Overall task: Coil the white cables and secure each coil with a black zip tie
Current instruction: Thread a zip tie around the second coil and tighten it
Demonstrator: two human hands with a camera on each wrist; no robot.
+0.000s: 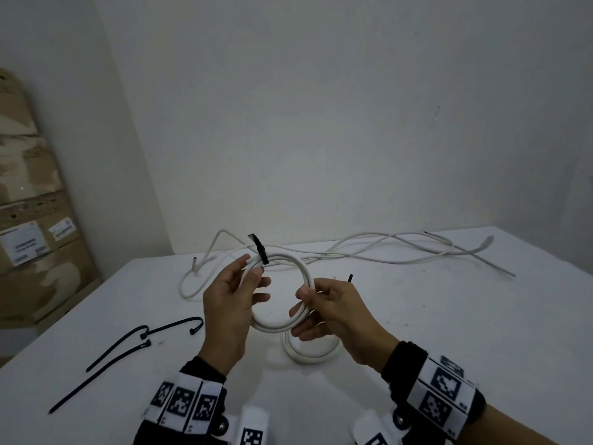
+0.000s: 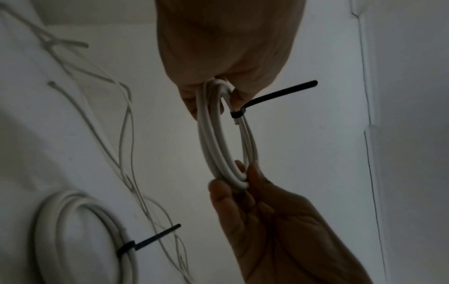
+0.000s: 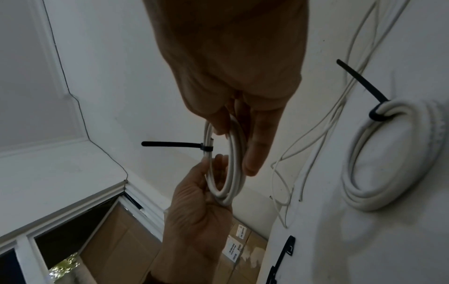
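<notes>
Both hands up over the desk [image 1: 417, 316]: left hand [image 1: 229, 303] and right hand [image 1: 333, 316], fingers curled, grip opposite sides of the white coil [image 1: 282, 322], zip tie [image 1: 259, 248] cinched on top.

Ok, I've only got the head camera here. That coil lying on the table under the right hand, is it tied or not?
Observer: Tied. In the right wrist view, a black zip tie wraps round the table coil, with its tail sticking out.
Operator: And the tie on the coil in the hands, is it closed?
Observer: Yes. The left wrist view shows the second zip tie cinched round the held coil, its tail pointing off to the side.
Operator: Any loose cable end?
Observer: A short cable end pokes out just past that tie.
</notes>
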